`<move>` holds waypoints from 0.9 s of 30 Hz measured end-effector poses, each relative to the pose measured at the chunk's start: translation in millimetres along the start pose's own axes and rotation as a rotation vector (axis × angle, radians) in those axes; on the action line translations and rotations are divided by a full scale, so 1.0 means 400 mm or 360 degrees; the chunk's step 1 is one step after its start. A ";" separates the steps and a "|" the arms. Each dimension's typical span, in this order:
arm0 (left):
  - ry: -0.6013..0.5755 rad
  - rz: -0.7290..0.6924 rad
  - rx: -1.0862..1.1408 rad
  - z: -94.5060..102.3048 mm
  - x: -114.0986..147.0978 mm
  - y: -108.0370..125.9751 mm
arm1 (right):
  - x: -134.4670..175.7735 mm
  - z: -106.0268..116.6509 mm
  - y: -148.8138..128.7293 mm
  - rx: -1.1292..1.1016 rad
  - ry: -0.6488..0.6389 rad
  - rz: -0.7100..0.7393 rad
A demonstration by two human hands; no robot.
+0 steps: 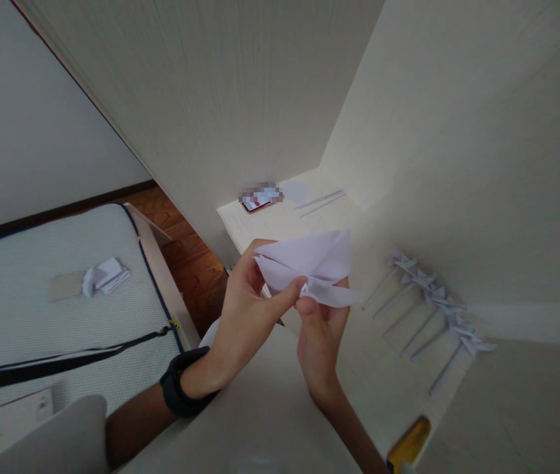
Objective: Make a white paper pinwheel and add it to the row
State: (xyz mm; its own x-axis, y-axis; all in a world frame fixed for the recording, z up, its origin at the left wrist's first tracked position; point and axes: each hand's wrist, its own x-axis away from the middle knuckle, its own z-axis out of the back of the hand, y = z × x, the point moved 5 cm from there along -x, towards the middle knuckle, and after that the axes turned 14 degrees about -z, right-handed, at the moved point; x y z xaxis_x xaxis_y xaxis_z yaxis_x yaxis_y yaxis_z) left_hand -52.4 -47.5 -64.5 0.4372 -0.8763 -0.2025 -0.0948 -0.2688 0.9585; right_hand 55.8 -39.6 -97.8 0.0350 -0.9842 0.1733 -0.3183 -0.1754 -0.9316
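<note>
A white sheet of paper [326, 253], cut and partly folded in toward its middle like a pinwheel, is up in front of me between both hands. My left hand [254, 296] grips its left side, the thumb pressing near the centre. My right hand [326, 319] pinches the lower edge from beneath, its thumb close to the left thumb; its other fingers are mostly hidden behind the paper. On the table to the right lie several white paper pinwheels [437, 296] on thin sticks, in a slanting row.
On the table [270, 227] behind my hands are a phone [262, 197], a pale paper piece [295, 191] and thin white sticks [326, 197]. A yellow object [410, 441] sits at lower right. Folded papers [109, 273] and a black strap [87, 352] lie on the mattress [52, 237].
</note>
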 end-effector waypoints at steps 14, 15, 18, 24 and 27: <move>-0.0029 0.0050 0.0184 -0.005 0.004 -0.018 | -0.006 -0.011 0.022 -0.0639 -0.0004 -0.0297; -0.0023 0.0055 0.0203 -0.004 0.005 -0.019 | -0.006 -0.012 0.021 -0.0649 -0.0017 -0.0315; -0.0007 0.0065 0.0235 -0.002 0.006 -0.021 | -0.006 -0.014 0.016 -0.0666 -0.0072 -0.0350; -0.0011 0.0107 0.0245 0.001 0.002 -0.022 | -0.011 -0.018 0.013 -0.0658 -0.0216 -0.0461; -0.0022 0.0101 0.0251 0.004 0.001 -0.022 | -0.013 -0.010 0.018 -0.0646 -0.0207 -0.0485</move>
State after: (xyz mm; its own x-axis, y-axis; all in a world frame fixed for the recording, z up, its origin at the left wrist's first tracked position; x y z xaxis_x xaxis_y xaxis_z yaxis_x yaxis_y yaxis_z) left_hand -52.9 -46.0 -73.2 0.4136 -0.8986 -0.1466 -0.2616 -0.2715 0.9262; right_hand 49.7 -35.9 -104.0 0.2922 -0.8892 0.3521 -0.6159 -0.4566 -0.6421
